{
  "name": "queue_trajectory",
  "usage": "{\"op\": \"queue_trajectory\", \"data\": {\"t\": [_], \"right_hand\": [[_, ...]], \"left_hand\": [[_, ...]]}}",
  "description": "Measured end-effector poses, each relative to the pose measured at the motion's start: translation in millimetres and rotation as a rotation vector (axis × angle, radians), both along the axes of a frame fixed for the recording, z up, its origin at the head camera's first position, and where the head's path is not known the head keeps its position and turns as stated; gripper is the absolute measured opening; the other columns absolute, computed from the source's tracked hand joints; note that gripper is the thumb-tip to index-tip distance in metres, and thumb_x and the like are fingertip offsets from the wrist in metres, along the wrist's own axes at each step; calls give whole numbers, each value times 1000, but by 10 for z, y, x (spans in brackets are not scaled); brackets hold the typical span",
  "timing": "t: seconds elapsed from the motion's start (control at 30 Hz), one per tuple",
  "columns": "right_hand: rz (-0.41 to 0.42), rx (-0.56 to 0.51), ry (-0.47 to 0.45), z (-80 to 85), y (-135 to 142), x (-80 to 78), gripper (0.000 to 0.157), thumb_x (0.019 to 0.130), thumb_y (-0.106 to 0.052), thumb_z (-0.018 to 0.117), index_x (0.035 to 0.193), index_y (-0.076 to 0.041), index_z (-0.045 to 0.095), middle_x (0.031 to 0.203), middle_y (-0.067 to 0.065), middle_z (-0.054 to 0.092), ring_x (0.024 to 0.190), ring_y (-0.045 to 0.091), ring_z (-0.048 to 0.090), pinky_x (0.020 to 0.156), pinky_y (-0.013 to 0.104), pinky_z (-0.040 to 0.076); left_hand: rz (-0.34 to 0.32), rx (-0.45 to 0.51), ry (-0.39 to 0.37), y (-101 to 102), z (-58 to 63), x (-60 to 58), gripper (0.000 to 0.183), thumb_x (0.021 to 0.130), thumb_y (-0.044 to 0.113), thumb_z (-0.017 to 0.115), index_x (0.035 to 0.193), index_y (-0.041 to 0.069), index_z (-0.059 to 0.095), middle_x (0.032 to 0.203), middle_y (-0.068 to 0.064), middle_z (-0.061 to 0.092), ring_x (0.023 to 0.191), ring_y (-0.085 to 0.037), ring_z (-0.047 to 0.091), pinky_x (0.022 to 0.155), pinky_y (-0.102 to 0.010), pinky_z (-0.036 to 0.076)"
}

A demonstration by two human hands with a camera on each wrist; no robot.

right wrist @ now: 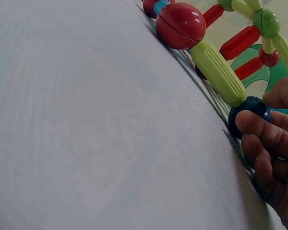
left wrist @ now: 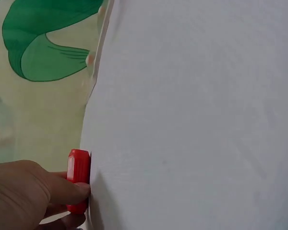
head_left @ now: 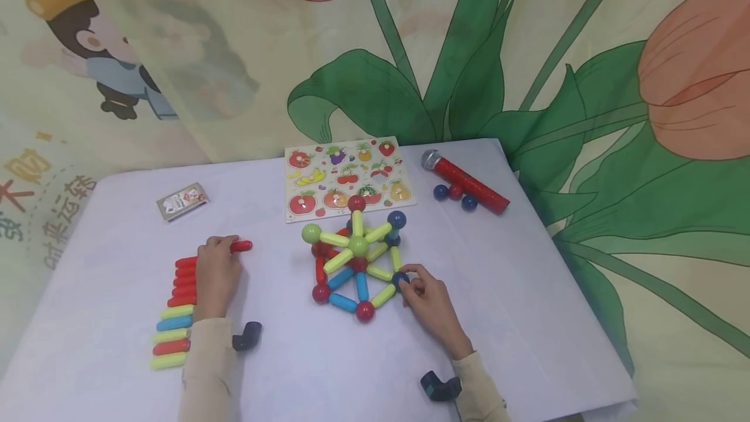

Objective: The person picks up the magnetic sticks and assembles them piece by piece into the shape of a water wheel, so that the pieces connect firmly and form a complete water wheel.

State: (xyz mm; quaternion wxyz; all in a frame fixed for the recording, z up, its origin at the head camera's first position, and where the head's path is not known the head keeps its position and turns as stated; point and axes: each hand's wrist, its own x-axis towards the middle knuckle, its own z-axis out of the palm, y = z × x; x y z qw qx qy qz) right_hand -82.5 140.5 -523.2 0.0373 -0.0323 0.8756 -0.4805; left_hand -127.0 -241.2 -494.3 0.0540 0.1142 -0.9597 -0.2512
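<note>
At the top of a row of colored rods, my left hand [head_left: 218, 275] pinches a red rod [head_left: 241, 246]. The left wrist view shows that red rod [left wrist: 78, 167] between thumb and fingers. A magnetic ball-and-rod structure [head_left: 362, 286] in red, blue and yellow-green stands mid-table. My right hand [head_left: 432, 305] pinches the dark blue ball [head_left: 400, 280] at its right corner. In the right wrist view, that blue ball [right wrist: 249, 115] joins a yellow-green rod [right wrist: 217, 72] leading to a red ball [right wrist: 181, 26]. Fingers partly cover the blue ball.
Several rods [head_left: 172, 323] lie in a column beside the left forearm, partly hidden by it. A small box [head_left: 183, 202] lies at the back left. Behind the structure is a fruit puzzle board [head_left: 349, 178]. A red microphone [head_left: 469, 182] lies back right, near three loose balls [head_left: 455, 192].
</note>
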Motion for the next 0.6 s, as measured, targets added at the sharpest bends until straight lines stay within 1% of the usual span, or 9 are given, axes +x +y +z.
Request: {"op": "queue_trajectory", "data": {"t": [0.1,0.17,0.23,0.27,0.33,0.43,0.47,0.53,0.6], "right_hand": [[-4,4,9,-12,0,3,24,95,-17,59,119,-14,58,57,-10,57,48,9,44,45,20,34],[-4,4,8,-18,-1,8,24,94,-17,59,119,-14,59,57,-10,57,48,9,44,45,20,34],[1,4,8,-25,0,10,25,94,-17,59,119,-14,58,57,-10,56,48,8,44,46,20,34],[4,6,11,-28,0,11,25,94,-17,59,119,-14,58,57,-10,56,48,8,44,45,20,34],[8,5,19,-28,2,9,24,94,-16,59,118,-14,58,57,-10,56,48,8,44,45,20,34],[9,4,37,-24,4,0,23,95,-16,59,117,-14,58,56,-10,56,47,8,43,45,20,33],[7,0,41,-16,4,-2,23,95,-16,58,117,-14,58,56,-10,56,47,8,42,44,20,33],[6,-6,40,-7,2,-3,23,95,-16,58,117,-14,58,56,-9,56,47,8,41,44,20,32],[7,-10,31,-3,-2,0,23,95,-16,58,118,-14,59,56,-9,56,47,8,41,44,20,31]], "left_hand": [[20,37,-10,41,20,26,48,86,3,67,132,-1,53,123,-26,50,112,-44,47,93,-56,47],[27,101,-8,96,28,78,45,89,7,66,131,2,54,121,-22,53,111,-40,50,94,-54,47],[19,182,28,189,18,160,41,90,9,65,130,4,56,119,-18,56,110,-35,53,94,-51,48],[2,229,52,256,16,213,40,90,9,65,129,5,56,119,-16,58,109,-32,55,95,-48,48],[-53,328,94,421,22,333,37,90,10,67,126,8,59,118,-11,62,107,-26,59,94,-41,49],[-177,421,149,690,16,502,35,87,10,71,121,8,63,115,-6,67,104,-21,63,91,-27,50],[-210,446,155,769,18,550,35,86,11,72,119,8,63,114,-6,68,103,-21,63,90,-24,50],[-258,463,168,891,1,623,34,84,11,74,116,7,65,110,-5,69,102,-20,64,89,-23,50],[-276,459,181,967,-26,672,33,82,10,76,113,6,66,107,-4,70,101,-20,64,89,-28,52]]}}
